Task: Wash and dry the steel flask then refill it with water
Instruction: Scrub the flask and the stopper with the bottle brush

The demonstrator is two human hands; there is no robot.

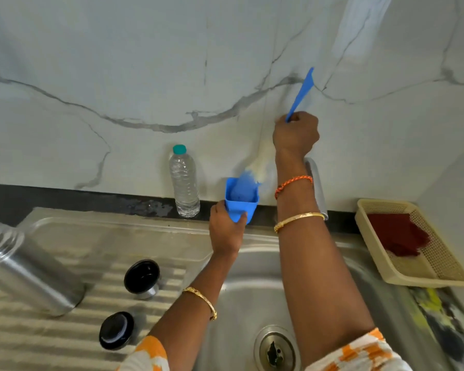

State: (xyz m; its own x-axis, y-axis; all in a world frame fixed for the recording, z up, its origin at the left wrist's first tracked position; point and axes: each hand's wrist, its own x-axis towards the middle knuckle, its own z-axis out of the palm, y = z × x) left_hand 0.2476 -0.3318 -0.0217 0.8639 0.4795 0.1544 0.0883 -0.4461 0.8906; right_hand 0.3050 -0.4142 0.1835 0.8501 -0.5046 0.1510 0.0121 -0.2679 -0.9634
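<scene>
- Steel flask (30, 274), brushed cylinder, is standing uncapped on the ribbed steel drainboard (65, 330), beside two black round caps (142, 277).
- Left hand (227, 231) is gripping a blue plastic holder (241, 200).
- Right hand (296, 133) is gripping a blue-handled bottle brush (300, 95); its bristles are blurred.

A white marble-look wall (145, 62) with grey veins rises behind a dark worktop (65, 200), a pale light patch (359, 25) upper right.
</scene>
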